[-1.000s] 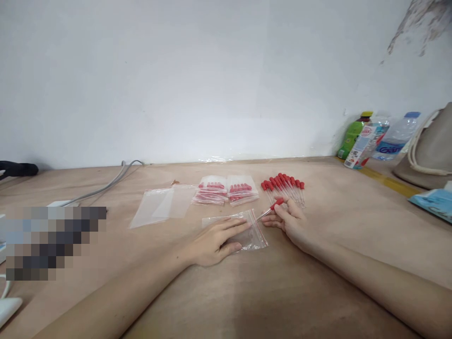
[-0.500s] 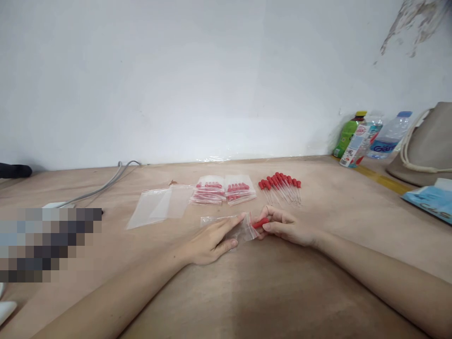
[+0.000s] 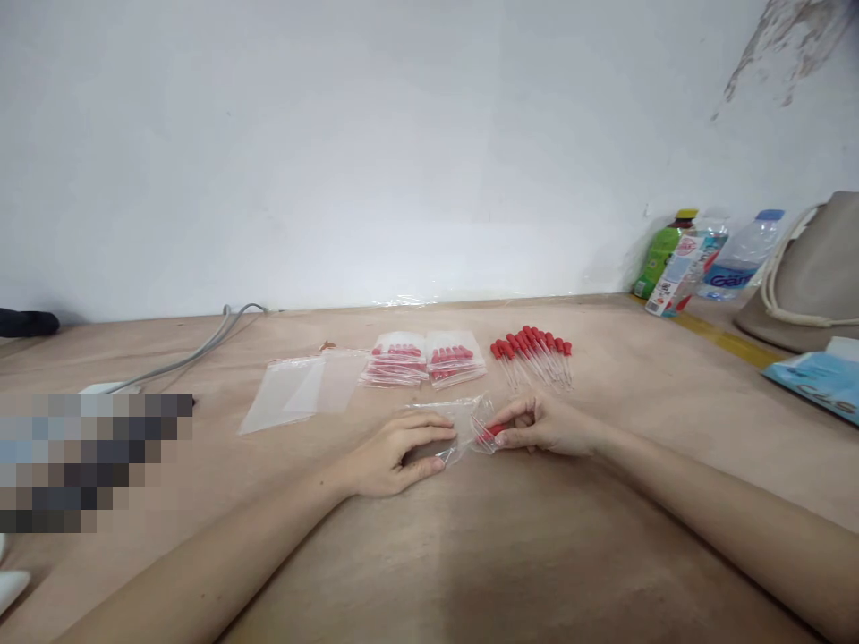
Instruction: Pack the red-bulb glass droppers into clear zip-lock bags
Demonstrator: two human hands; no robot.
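Observation:
A clear plastic zip bag lies on the table between my hands. My left hand rests palm down on its left part, fingers stretched and the thumb apart. At the bag's right end, my right hand pinches red-bulbed droppers; the bulbs sit at the bag's mouth and I cannot tell how many there are. Beyond my right hand lies a fanned pile of loose droppers with red bulbs and clear tubes. Two stacks of filled bags, a left stack and a right stack, lie beyond the bag.
Flat, unfilled plastic bags lie to the left. A grey cable crosses the table further left. At the right stand a green bottle, a carton, a water bottle and a beige bag. A blue packet lies nearby.
The red bulbs have moved slightly left, further into the bag's mouth, with my right hand still pinching them. My left hand has drawn back a little to the left, its fingers more curved.

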